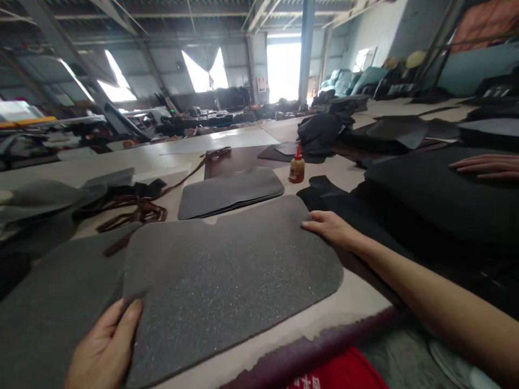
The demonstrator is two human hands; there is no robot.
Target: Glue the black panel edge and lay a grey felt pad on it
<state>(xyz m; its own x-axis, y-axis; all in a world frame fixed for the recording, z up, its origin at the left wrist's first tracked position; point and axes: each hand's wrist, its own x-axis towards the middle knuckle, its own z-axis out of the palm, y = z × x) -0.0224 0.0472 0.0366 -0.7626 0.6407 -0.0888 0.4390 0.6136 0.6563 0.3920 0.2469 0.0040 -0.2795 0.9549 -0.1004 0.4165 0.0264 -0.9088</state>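
A large dark grey sheet with rounded corners and a speckled surface spans the space between my two hands. My left hand grips its lower left edge, thumb on top and fingers partly underneath. At the upper right edge, my right hand pinches the sheet between thumb and fingers. Just beyond it lies a stack of smaller grey rounded pieces. A bottle of amber liquid with a red nozzle stands upright behind that stack, to the right.
Another person's hand rests on a pile of black sheets at the right. Brown strips and more grey sheets lie to the left. A dark bundle sits farther back. The table's front edge has a ragged maroon covering.
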